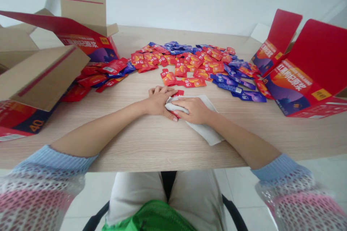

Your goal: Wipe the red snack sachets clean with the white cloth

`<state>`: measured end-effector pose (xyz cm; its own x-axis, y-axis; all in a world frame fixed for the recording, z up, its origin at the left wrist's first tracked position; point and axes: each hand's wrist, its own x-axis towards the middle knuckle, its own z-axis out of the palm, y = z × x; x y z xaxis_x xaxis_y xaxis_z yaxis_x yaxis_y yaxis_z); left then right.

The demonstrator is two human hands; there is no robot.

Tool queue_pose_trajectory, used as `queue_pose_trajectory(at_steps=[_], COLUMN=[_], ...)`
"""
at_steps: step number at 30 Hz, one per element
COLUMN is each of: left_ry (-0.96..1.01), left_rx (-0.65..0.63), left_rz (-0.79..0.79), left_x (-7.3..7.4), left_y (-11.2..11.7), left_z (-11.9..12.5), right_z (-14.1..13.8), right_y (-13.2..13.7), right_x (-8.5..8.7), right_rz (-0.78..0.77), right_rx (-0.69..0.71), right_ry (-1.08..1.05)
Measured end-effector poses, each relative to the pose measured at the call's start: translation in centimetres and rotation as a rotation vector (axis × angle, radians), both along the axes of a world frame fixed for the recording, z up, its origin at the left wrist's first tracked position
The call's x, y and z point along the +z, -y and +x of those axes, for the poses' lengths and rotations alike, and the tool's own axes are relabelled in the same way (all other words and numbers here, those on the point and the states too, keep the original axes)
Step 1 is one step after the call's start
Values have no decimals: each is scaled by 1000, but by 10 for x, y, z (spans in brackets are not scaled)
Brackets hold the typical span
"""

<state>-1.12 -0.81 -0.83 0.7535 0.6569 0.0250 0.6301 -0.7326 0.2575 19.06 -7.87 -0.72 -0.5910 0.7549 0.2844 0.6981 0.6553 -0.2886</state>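
A red sachet [178, 93] lies on the table between my two hands, partly hidden by them. My left hand [158, 101] rests over its left side, fingers bent and thumb along the near end, holding it down on the tabletop. Bunched under the fingers of my right hand [194, 110] is a white cloth [207, 132], pressed on the sachet. The rest of the cloth spreads flat beneath my right wrist. Just beyond my hands lie loose red sachets [192, 82].
A broad heap of red sachets [191, 60] and blue sachets [252, 96] covers the table's far middle. Open cartons stand on both sides: a near-left carton [24, 115], a far-left carton [89, 45], a near-right carton [295, 86] and a far-right carton [267, 55]. A wall rises behind.
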Motion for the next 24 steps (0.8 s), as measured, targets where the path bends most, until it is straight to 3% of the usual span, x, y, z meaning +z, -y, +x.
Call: queue_pose_trajectory(at_steps=[6,14,19,24], left_ry=[24,44,51,52], left_rx=[15,53,68,49], left_rz=[37,58,83,128], left_x=[-1,-3,-3,-3], left_y=[0,5,9,13], left_z=[5,4,5,4], right_z=[11,31,25,12], right_y=[-8,-18,-14,0], right_x=[0,-8,-9,-2], right_rz=[-9,26,3,-24], right_rx=[-40,-196,-228,-151], right_ry=[37,-20,-16,-97])
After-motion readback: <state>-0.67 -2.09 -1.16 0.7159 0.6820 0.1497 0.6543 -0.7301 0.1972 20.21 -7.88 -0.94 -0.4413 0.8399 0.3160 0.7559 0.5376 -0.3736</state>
